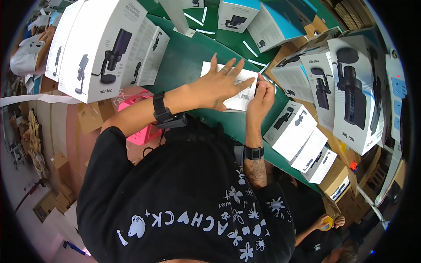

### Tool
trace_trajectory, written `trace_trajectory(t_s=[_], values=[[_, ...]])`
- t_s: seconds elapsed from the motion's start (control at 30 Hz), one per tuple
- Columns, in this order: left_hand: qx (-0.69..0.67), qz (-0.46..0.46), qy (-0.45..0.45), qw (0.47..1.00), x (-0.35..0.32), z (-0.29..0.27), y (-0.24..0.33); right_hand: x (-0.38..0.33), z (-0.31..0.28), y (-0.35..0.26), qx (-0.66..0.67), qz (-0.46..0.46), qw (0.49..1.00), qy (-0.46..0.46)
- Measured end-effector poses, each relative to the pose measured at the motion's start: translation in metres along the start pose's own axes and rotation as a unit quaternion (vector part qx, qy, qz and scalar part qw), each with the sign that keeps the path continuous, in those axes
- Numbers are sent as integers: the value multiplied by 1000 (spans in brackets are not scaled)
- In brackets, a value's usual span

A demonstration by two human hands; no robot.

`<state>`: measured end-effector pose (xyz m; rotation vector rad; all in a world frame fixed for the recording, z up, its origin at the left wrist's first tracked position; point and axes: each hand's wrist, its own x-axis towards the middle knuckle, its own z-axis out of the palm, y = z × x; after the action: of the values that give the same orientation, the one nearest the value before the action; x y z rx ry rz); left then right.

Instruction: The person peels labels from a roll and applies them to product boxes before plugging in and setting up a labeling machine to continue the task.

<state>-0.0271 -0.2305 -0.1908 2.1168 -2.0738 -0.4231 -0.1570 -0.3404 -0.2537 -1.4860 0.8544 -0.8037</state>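
Observation:
A white box with a barcode label lies on the green table in front of me. My left hand rests across its top, palm down, with the fingers spread. At the box's right edge, my right hand is closed, its thumb and fingers gripping there; the curled fingers partly hide the contact. Several small white strips lie on the green surface beyond the box. Close to my right wrist stand white microphone boxes in a row.
Large microphone cartons stand at the left, and more cartons line the right side. A pale metal post rises from the table. A pink basket sits below my left arm. At lower right, another person's hand holds a yellow tape roll.

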Motion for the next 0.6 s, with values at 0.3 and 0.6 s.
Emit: trace_trajectory(t_s=[0.3, 0.6], values=[[18, -10, -55, 998, 5, -5, 4, 0, 4, -4, 16, -13, 1000, 18], [-54, 30, -14, 998, -3, -3, -13, 1, 6, 3, 49, 0, 999, 16]])
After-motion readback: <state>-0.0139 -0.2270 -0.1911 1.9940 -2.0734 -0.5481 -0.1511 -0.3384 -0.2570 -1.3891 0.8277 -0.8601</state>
